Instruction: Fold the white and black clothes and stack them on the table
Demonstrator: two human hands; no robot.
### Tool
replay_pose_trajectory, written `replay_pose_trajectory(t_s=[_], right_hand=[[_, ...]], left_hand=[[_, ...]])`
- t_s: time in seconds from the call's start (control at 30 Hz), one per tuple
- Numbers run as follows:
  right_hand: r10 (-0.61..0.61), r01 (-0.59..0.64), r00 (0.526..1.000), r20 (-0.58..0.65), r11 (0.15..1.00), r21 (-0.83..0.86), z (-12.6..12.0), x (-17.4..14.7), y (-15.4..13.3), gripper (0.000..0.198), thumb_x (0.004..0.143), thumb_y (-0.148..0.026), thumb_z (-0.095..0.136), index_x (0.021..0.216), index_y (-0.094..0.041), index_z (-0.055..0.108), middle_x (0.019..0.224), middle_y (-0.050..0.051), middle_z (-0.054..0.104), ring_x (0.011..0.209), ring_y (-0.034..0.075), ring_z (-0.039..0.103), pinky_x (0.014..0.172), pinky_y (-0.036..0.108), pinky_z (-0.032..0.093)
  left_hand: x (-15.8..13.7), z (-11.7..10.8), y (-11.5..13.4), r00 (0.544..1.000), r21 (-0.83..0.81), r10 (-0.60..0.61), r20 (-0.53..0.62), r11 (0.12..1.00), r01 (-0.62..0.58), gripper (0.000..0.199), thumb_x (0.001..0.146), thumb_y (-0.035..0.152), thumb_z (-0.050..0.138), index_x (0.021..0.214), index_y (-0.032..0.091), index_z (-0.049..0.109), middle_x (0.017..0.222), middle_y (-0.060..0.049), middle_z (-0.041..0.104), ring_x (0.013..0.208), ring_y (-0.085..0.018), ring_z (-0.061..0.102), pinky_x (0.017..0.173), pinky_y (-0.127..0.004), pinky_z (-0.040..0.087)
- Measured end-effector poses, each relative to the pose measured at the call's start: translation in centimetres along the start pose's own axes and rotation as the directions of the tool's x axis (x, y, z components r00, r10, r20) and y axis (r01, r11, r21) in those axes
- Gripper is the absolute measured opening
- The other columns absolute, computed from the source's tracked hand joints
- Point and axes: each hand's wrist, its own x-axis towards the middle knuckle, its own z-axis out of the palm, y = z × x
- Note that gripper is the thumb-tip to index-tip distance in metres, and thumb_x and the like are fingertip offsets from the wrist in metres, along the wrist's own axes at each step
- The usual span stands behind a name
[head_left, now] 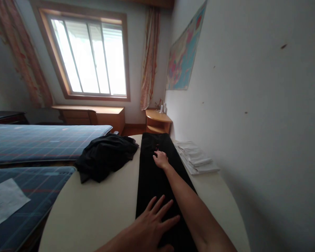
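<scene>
A long black folded garment [151,175], shaped like a pair of trousers, lies lengthwise on a pale round table [115,206]. My left hand [153,222] is spread over its near part with the palm down and the fingers apart. Farther up, my right hand [161,160] reaches out to the garment's far part, its thumb and fingers apart and nothing seen in it. Just beyond those fingertips are small reddish marks on the black cloth. Part of the garment is hidden under my right forearm.
A crumpled black garment [107,154] lies at the table's left edge. Folded white cloths [195,159] are stacked on the right, near the wall [252,147]. Plaid mattresses [49,140] stand to the left, one bearing a white sheet [6,201]. A corner shelf [159,115] stands behind.
</scene>
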Motion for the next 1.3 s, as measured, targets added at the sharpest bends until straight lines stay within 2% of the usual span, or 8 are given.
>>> replay_pose_trajectory(t_s=[0.27,0.5,0.67,0.83,0.97,1.03,1.2,1.3], right_hand=[[0.01,-0.015,0.998,-0.067,0.997,-0.077,0.6,-1.0,-0.3,0.052,0.094,-0.036,0.044,0.144,-0.021,0.047,0.158,0.008,0.031,0.143,0.029,0.023,0.113,0.044,0.026],[-0.043,0.061,0.992,0.122,0.987,-0.15,-0.2,-1.6,0.0,0.063,0.098,-0.055,0.029,0.154,-0.026,0.027,0.164,0.005,0.01,0.149,0.029,0.012,0.116,0.048,0.015],[-0.239,0.266,0.953,0.186,0.954,-0.14,-1.3,-3.7,1.1,0.063,0.097,-0.06,0.028,0.151,-0.028,0.034,0.162,0.003,0.021,0.149,0.028,0.015,0.118,0.049,0.013],[-0.302,0.334,0.932,0.201,0.93,-0.155,-2.4,-7.8,1.8,0.062,0.099,-0.056,0.029,0.151,-0.025,0.035,0.163,0.006,0.018,0.149,0.03,0.013,0.118,0.052,0.011],[-0.461,0.501,0.83,0.315,0.864,-0.057,-3.7,-12.6,2.0,0.066,0.096,-0.065,0.03,0.153,-0.031,0.03,0.163,0.005,0.014,0.15,0.03,0.008,0.118,0.056,0.004],[-0.496,0.537,0.785,0.37,0.843,-0.009,-4.4,-15.0,2.1,0.072,0.093,-0.068,0.034,0.155,-0.031,0.022,0.163,0.005,0.014,0.15,0.031,0.006,0.118,0.057,0.005],[-0.533,0.564,0.764,0.364,0.825,0.025,-6.6,-20.0,2.1,0.073,0.093,-0.063,0.041,0.155,-0.028,0.024,0.162,0.009,0.018,0.15,0.032,0.008,0.118,0.057,0.0],[-0.65,0.643,0.66,0.377,0.748,0.165,-7.9,-22.7,1.5,0.074,0.089,-0.065,0.048,0.153,-0.034,0.027,0.162,0.006,0.019,0.15,0.031,0.009,0.119,0.057,0.0]], left_hand=[[-0.1,1.1,-0.7,0.993,-0.025,0.054,-0.108,0.998,-0.057,0.081,0.087,0.054,0.059,0.155,0.036,0.019,0.163,-0.005,0.004,0.147,-0.041,0.006,0.114,-0.069,0.013],[-0.2,1.0,-0.6,0.991,-0.055,0.065,-0.113,0.996,-0.072,0.08,0.087,0.054,0.059,0.155,0.033,0.022,0.163,-0.007,0.01,0.147,-0.041,0.007,0.115,-0.068,0.013],[-0.4,-0.4,-0.8,0.99,-0.095,0.043,-0.134,0.994,-0.055,0.074,0.083,0.032,0.065,0.15,0.026,0.034,0.155,-0.008,0.038,0.145,-0.035,0.026,0.117,-0.059,0.024],[-0.6,-1.3,-4.5,0.914,-0.081,-0.092,-0.395,0.995,0.065,0.039,0.086,0.013,0.05,0.123,0.023,0.06,0.132,-0.005,0.062,0.124,-0.021,0.055,0.11,-0.039,0.042],[-0.6,-0.6,-8.2,0.848,-0.027,-0.191,-0.495,0.979,0.204,0.044,0.088,0.02,0.053,0.132,0.022,0.054,0.146,-0.008,0.05,0.138,-0.025,0.042,0.115,-0.044,0.034],[-0.6,0.0,-9.4,0.859,0.002,-0.217,-0.464,0.969,0.246,0.052,0.09,0.028,0.056,0.141,0.023,0.047,0.153,-0.009,0.04,0.144,-0.027,0.031,0.118,-0.049,0.027],[-0.4,1.0,-10.0,0.887,0.054,-0.263,-0.379,0.951,0.305,0.055,0.096,0.043,0.048,0.148,0.027,0.039,0.159,-0.008,0.029,0.148,-0.027,0.021,0.119,-0.051,0.018],[-0.6,0.8,-9.6,0.893,0.085,-0.263,-0.365,0.946,0.313,0.057,0.097,0.044,0.045,0.15,0.026,0.035,0.16,-0.008,0.025,0.149,-0.027,0.017,0.119,-0.052,0.016]])
